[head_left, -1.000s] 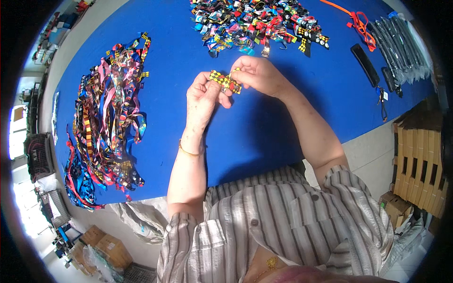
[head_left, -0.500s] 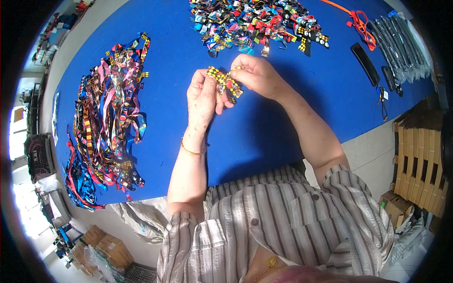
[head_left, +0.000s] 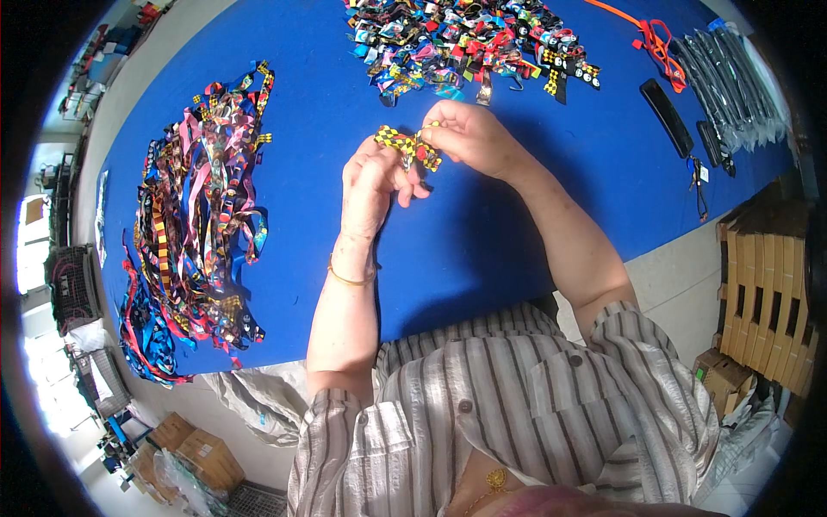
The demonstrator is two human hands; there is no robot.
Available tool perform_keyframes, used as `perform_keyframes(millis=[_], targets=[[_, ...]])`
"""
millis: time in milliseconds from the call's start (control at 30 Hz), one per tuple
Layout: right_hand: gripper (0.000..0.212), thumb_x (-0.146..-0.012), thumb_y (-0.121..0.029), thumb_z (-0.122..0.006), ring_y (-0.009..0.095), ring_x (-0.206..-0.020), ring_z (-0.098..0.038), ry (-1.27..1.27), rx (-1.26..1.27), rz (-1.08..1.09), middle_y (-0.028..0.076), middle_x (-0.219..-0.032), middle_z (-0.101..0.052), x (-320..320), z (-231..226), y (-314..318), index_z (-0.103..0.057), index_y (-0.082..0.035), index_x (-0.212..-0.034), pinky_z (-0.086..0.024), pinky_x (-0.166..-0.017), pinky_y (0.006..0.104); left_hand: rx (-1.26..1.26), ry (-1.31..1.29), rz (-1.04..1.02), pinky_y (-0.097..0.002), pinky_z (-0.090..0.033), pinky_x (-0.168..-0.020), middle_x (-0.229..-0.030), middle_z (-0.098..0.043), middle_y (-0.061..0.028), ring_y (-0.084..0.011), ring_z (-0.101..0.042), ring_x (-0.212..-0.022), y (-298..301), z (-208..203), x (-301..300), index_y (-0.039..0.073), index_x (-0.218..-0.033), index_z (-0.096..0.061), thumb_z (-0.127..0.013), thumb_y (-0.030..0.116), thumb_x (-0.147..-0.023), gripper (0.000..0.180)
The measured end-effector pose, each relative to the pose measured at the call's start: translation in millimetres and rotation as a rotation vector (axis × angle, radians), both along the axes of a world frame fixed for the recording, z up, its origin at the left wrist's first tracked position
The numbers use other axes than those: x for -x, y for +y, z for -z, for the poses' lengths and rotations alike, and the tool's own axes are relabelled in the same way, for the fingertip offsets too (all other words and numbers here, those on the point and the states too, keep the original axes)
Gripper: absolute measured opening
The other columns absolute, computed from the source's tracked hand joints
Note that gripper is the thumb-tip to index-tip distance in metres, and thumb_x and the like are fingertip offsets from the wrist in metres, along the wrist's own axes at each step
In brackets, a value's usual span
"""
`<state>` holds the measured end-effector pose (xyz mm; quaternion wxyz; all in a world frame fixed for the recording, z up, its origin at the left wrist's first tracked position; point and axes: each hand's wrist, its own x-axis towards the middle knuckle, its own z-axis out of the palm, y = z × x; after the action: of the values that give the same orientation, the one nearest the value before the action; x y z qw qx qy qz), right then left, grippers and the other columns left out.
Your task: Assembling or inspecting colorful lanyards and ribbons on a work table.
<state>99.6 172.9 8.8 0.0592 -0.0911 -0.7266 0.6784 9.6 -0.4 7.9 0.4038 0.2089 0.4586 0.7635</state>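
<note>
Over the blue table, a printed ribbon strap (head_left: 396,140) with yellow-and-black checks and red patches is bunched between my two hands. My left hand (head_left: 370,183) is closed around its left part, thumb on top. At its right end, the thumb and forefinger of my right hand (head_left: 469,138) pinch the strap; the exact spot is partly hidden by the fingers. Beyond my hands lies a heap of short looped straps (head_left: 457,52) in many colours. To the left spreads a pile of long printed ribbon straps (head_left: 194,207).
The blue table (head_left: 474,258) carries a black phone-like slab (head_left: 666,117), orange-handled scissors (head_left: 662,56) and a stack of dark strips in clear plastic (head_left: 732,86) at the right. Cardboard pieces (head_left: 767,297) stand at the right; boxes (head_left: 207,457) sit on the floor at lower left.
My left thumb and fingers have shifted slightly on the strap, which now lies flatter and more bunched between the hands. The right hand keeps its pinch in nearly the same place.
</note>
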Motion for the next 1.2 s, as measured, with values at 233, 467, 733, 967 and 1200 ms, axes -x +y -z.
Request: perform_keyframes(millis=[233,467,733,967,1200], targets=[[0.009,-0.095,-0.008,-0.06,0.007,-0.081,-0.059,0.156,0.035,-0.053,0.002,-0.089,-0.062,0.8,7.4,-2.1,-0.058,-0.001,-0.1,-0.049,-0.072,0.0243,0.19,0.233,-0.047,-0.0183,-0.043,-0.044,-0.067,-0.061,-0.0002,-0.004,-0.051,-0.048,0.0,7.9,1.5,0.002,-0.099,-0.061,-0.063,0.006,-0.093,0.008],[0.015,-0.091,-0.013,-0.067,0.006,-0.075,-0.059,0.013,-0.292,0.029,0.004,-0.081,-0.064,-3.8,-7.2,-6.7,-0.062,-0.002,-0.1,-0.048,-0.067,0.0242,0.257,0.318,-0.168,-0.0169,-0.041,-0.05,-0.075,-0.062,0.0037,-0.0006,-0.05,-0.056,5.0,12.2,-6.3,0.004,-0.107,-0.062,-0.064,0.004,-0.092,0.015],[0.012,-0.078,-0.014,-0.074,0.027,-0.082,-0.064,0.301,-0.868,0.373,0.006,-0.087,-0.064,15.4,2.3,8.9,-0.067,-0.011,-0.088,-0.05,-0.068,0.0373,0.375,0.452,-0.283,-0.0169,-0.043,-0.059,-0.088,-0.062,0.0015,-0.0022,-0.053,-0.07,9.9,12.6,-3.3,0.004,-0.114,-0.059,-0.062,0.0,-0.092,0.022],[0.012,-0.076,-0.014,-0.075,0.027,-0.081,-0.063,0.409,-1.062,0.462,0.006,-0.082,-0.065,37.6,6.5,17.1,-0.067,-0.01,-0.083,-0.05,-0.071,0.0388,0.377,0.362,-0.263,-0.0193,-0.039,-0.042,-0.09,-0.063,-0.0011,-0.0028,-0.05,-0.052,9.2,12.8,1.0,0.003,-0.113,-0.058,-0.061,0.003,-0.093,0.021],[0.015,-0.078,-0.014,-0.073,0.029,-0.084,-0.062,0.296,-1.125,0.458,0.008,-0.086,-0.065,46.1,6.1,25.4,-0.066,-0.007,-0.088,-0.049,-0.075,0.0403,0.444,0.39,-0.23,-0.0201,-0.041,-0.042,-0.088,-0.063,-0.0017,-0.0046,-0.051,-0.05,7.8,10.5,0.9,0.002,-0.113,-0.058,-0.06,0.006,-0.094,0.02]])
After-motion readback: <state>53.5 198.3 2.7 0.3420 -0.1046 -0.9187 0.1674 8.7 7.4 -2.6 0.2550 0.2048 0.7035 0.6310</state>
